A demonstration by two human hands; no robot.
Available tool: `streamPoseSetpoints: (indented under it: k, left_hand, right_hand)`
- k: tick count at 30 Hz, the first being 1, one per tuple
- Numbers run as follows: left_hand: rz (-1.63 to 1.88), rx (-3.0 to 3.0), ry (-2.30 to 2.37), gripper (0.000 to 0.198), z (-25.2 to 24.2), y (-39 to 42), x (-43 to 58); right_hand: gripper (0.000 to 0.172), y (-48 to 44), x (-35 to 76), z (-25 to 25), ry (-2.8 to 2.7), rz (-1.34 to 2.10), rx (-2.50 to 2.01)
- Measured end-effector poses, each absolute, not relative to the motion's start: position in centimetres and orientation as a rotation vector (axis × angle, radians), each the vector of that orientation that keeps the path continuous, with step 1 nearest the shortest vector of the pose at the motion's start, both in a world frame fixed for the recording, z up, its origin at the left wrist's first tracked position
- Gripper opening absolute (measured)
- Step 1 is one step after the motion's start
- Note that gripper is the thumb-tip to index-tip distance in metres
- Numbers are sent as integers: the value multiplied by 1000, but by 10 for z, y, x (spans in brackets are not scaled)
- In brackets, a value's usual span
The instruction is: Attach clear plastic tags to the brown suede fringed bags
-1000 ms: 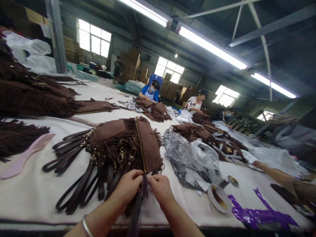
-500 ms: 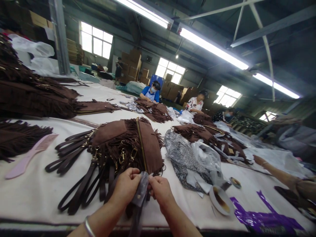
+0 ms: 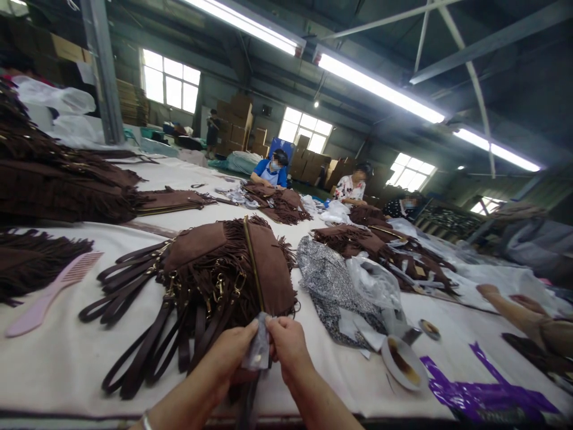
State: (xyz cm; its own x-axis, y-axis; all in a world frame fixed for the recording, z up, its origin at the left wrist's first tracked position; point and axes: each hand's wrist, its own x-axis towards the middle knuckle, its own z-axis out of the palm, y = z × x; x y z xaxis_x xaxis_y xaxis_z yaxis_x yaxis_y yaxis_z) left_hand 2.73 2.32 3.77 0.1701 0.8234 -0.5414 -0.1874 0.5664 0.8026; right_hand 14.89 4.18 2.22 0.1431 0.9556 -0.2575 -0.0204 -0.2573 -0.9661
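Just below a pile of brown suede fringed bags [image 3: 275,263], both my hands pinch a small greyish plastic wrapper [image 3: 257,353]. My left hand [image 3: 233,352] is closed on its left side, and my right hand [image 3: 287,343] grips the upper right edge. Something small and pale shows through the plastic. A dark strap [image 3: 248,397] hangs beneath it toward the table's front edge. The topmost bag has a gold zipper [image 3: 253,257] that runs down toward my fingertips. Dark wrist straps [image 3: 143,346] with gold clasps fan out to the left of my left hand.
A pink comb [image 3: 54,292] lies at the left by more fringed brown pieces [image 3: 40,257]. Rightward are a speckled grey cloth [image 3: 329,286], a tape roll [image 3: 403,364] and purple packaging [image 3: 487,388]. A co-worker's arm [image 3: 514,307] reaches in from the right; other people sit across the table.
My hands have come closer together at the wrapper's top, and the wrapper now sits more upright with its lower end folded or shortened. At the right, the co-worker's hands have shifted.
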Motion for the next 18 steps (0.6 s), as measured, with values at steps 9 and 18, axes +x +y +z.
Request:
streamPoseSetpoints:
  k: [9, 18]
  left_hand:
    - [932, 794, 1195, 60, 24, 37, 40]
    - [959, 1035, 1311, 34, 23, 45, 37]
  right_hand:
    - [36, 47, 156, 10, -1142, 1118, -1463]
    - [19, 38, 180, 25, -1603, 660, -1412]
